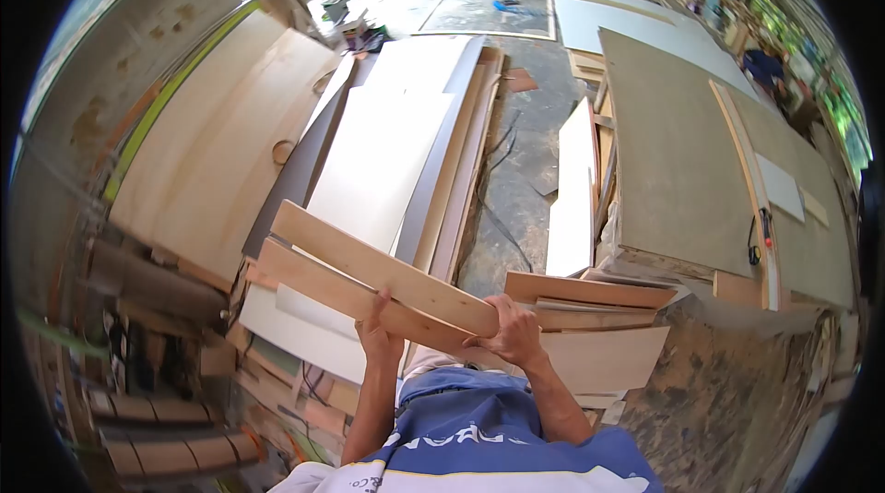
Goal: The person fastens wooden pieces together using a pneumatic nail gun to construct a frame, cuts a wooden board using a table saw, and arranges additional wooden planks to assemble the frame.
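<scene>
- Head view, lower centre: two long, pale wooden boards slant from the left of centre down to the right, the upper board (369, 258) and the lower board (336, 288) running nearly side by side with a narrow gap between. I see them held out in front of the person's blue shirt (470, 419).
- Left hand (376, 327): its grip is curled about the near edge of the lower board, thumb lying on the upward face.
- Right hand (512, 332): its grip is drawn in around the right ends of both boards, fingers over the upper one, thumb by the lower one.
- Right of the right hand: short brown boards (590, 290) lie stacked, partly overlapping.
- Centre, beyond the boards: a stack of glossy white sheets (378, 142) extends upward in the frame, beside bare dark floor (512, 216).
- Left: a broad plywood sheet (221, 133) lies at a slant.
- Right: a large grey-brown panel (678, 156) carries a long wooden strip (745, 175), on whose lower part lies a small black-and-red item (767, 228).
</scene>
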Demonstrator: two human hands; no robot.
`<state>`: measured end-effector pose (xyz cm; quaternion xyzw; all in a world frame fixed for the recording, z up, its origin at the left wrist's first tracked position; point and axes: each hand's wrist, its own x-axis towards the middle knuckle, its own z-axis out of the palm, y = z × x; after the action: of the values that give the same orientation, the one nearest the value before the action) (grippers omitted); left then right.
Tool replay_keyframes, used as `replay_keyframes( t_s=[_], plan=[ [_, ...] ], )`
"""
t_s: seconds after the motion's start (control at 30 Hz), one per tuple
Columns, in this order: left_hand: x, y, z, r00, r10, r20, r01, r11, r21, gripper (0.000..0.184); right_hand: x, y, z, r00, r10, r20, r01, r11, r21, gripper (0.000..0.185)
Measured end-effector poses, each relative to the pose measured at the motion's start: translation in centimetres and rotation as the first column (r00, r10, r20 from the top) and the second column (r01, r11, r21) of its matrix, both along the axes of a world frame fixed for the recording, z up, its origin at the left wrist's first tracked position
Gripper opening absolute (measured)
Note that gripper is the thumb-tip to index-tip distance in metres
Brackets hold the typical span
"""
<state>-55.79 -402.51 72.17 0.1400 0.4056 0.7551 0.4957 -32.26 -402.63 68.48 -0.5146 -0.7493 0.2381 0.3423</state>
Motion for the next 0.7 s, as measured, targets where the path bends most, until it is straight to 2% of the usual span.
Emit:
replay_keyframes(
  t_s=[0.07, 0.17, 0.3, 0.4, 0.47, 0.6, 0.7],
  plan=[
    [0.0, 4.0, -0.3, 0.987, -0.124, 0.103, 0.131, 0.990, -0.058, 0.037, -0.1, 2.1, 0.3, 0.998, -0.060, -0.019, 0.060, 0.998, -0.015, 0.078],
    [0.2, 11.1, -1.8, 0.958, -0.254, 0.134, 0.264, 0.962, -0.069, 0.039, -0.1, 6.6, -1.3, 0.987, -0.157, -0.021, 0.156, 0.987, -0.033, 0.076],
    [1.0, 23.7, -4.5, 0.930, -0.343, 0.130, 0.358, 0.927, -0.113, 0.041, 0.2, 14.7, -3.1, 0.959, -0.284, -0.026, 0.283, 0.959, -0.018, 0.075],
    [2.8, 32.9, -4.8, 0.892, -0.436, 0.119, 0.449, 0.884, -0.130, 0.043, 1.5, 21.5, -3.1, 0.941, -0.338, -0.031, 0.337, 0.941, -0.033, 0.077],
    [3.9, 38.1, -3.1, 0.830, -0.557, 0.033, 0.558, 0.827, -0.065, 0.044, 2.2, 25.9, -2.2, 0.931, -0.360, -0.066, 0.359, 0.933, -0.031, 0.076],
    [6.5, 46.4, -0.4, 0.809, -0.586, 0.029, 0.587, 0.809, -0.036, 0.044, 3.6, 32.6, -0.2, 0.916, -0.392, -0.090, 0.392, 0.920, -0.017, 0.068],
    [7.7, 50.9, -0.8, 0.772, -0.633, 0.058, 0.636, 0.770, -0.049, 0.044, 4.6, 36.7, -0.6, 0.887, -0.442, -0.132, 0.428, 0.895, -0.126, 0.073]
  ],
)
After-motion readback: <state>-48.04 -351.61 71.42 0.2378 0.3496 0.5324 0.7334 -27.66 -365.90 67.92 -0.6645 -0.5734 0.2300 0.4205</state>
